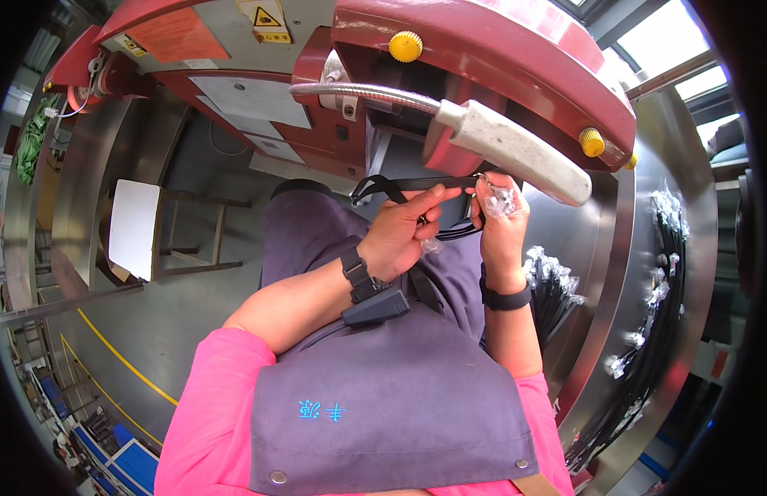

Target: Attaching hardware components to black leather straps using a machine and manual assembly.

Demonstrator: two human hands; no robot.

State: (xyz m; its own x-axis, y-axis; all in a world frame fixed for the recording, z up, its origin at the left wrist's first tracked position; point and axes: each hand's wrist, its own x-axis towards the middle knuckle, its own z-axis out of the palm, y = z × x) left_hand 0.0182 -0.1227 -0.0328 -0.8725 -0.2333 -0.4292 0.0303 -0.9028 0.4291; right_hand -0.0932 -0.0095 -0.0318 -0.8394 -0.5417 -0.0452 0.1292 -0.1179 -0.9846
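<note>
Holding the black strap [443,181]: I see it stretched between the two hands, above the lap and just below the white handle [516,153]; one stretch runs almost level from hand to hand, and a loop bends out beyond the left fingers.
Left hand [397,236]: closed on the strap, with thumb and forefinger pointing toward the other hand and the remaining fingers curled in; a small piece of clear plastic shows just below those fingers.
Right hand [505,231]: raised, pinching the strap's end between thumb and fingers, with clear wrapping [500,202] crumpled against the fingertips.
Forearms: from my view the left one slants up and inward, a black band with a dark box [375,307] at its wrist; the right one stands nearly upright, with a plain black band [506,295].
Apron [383,372]: dark purple-grey, spread over the chest and lap between pink sleeves [214,388].
Nearer steel surface [594,236]: beside the right forearm I find a bundle of black straps [553,310], their ends wrapped in clear plastic.
Farther steel surface [631,277]: a long row of similar straps [660,351] lies along it, plastic bunched at several places.
Blue crates [139,467]: on the floor side at lower left; I cannot tell what they hold.
Red machine [507,54]: overhead, with yellow knobs [406,47].
</note>
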